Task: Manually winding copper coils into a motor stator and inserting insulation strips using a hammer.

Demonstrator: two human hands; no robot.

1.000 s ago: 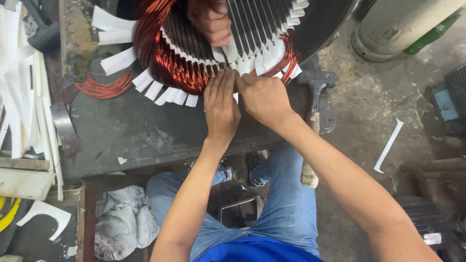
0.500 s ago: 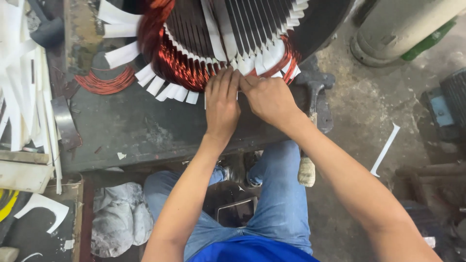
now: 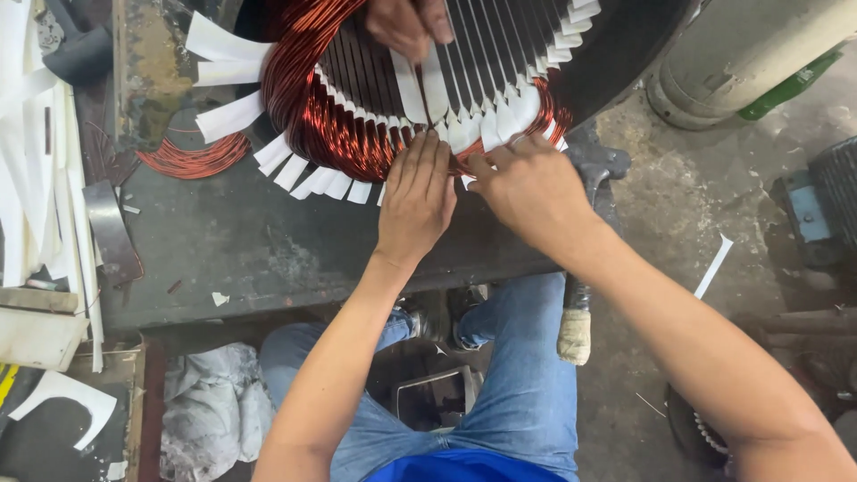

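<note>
Pressing flat w/ fingers together, the left hand (image 3: 418, 198) lies on the copper winding (image 3: 321, 125) at the near edge of the motor stator (image 3: 500, 54); its grip is not closed round anything, just pushing down. The right hand (image 3: 527, 187) sits right beside it, fingers curled at the same spot, seemingly pinching a white insulation strip (image 3: 464, 134) — can't tell for sure, fingertips are hidden. A co-worker's hand (image 3: 406, 22) reaches in from the far side, holding the top of a white strip in the slots.

The stator rests on the dark worktop (image 3: 241, 241), overhanging the person's knees, w/ more paper strips (image 3: 223, 116) fanning out round the coil.

Risks, as I judge it: a strip could tear or slip out of its slot if pushed askew; wire enamel may scrape on the slot edges; loose copper wire (image 3: 192, 159) on the worktop could snag. Two people's hands are close, so pinched fingers are possible.

Containers: none clear. The stator bore holds the windings & strips; a metal tin (image 3: 437, 393) on the floor betw. the feet, contents not visible.
</note>
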